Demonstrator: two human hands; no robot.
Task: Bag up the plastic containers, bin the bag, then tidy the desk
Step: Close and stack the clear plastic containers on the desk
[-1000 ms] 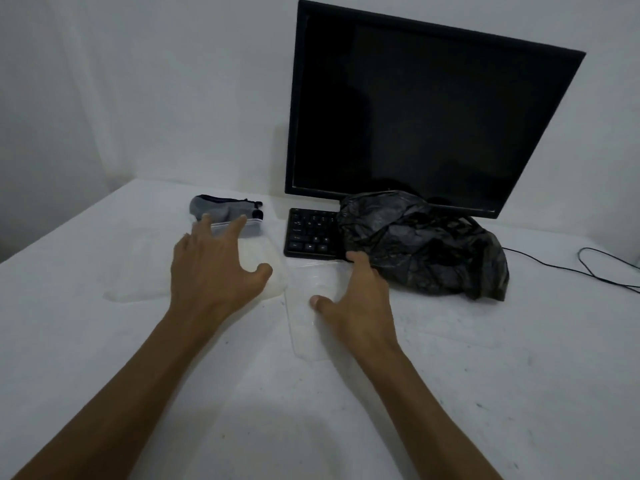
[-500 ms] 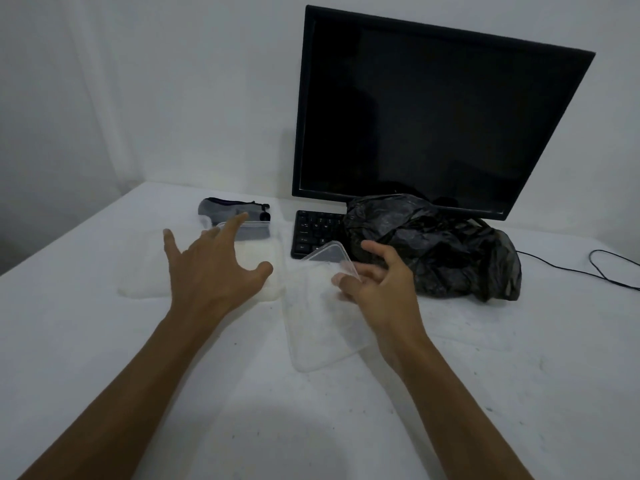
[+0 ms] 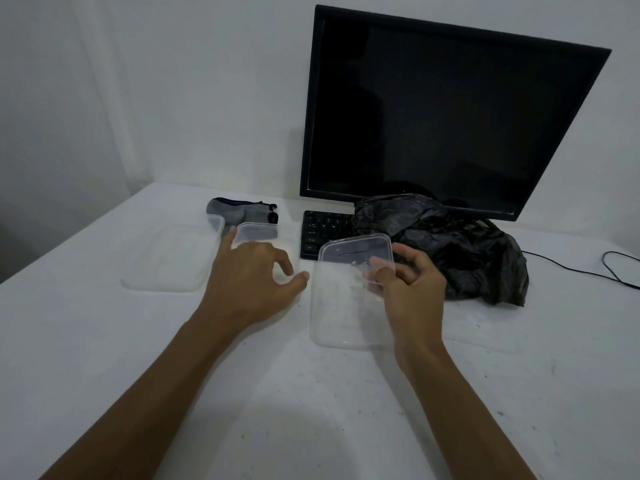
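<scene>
The right hand [image 3: 412, 289] now pinches the clear lid [image 3: 349, 292] higher, its far edge tilted up before the black bag [image 3: 446, 244]. The left hand [image 3: 252, 282], fingers loosely spread, has lowered onto the container [image 3: 258, 233] left of the keyboard [image 3: 320, 230].

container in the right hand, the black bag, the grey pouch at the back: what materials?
Container: looks like thin clear plastic; the keyboard shows through it where the right hand tilts it up.
Black bag: likely thin plastic film, crumpled, with a faint sheen.
Grey pouch: seems soft matte fabric; the detail is too small to confirm.
</scene>
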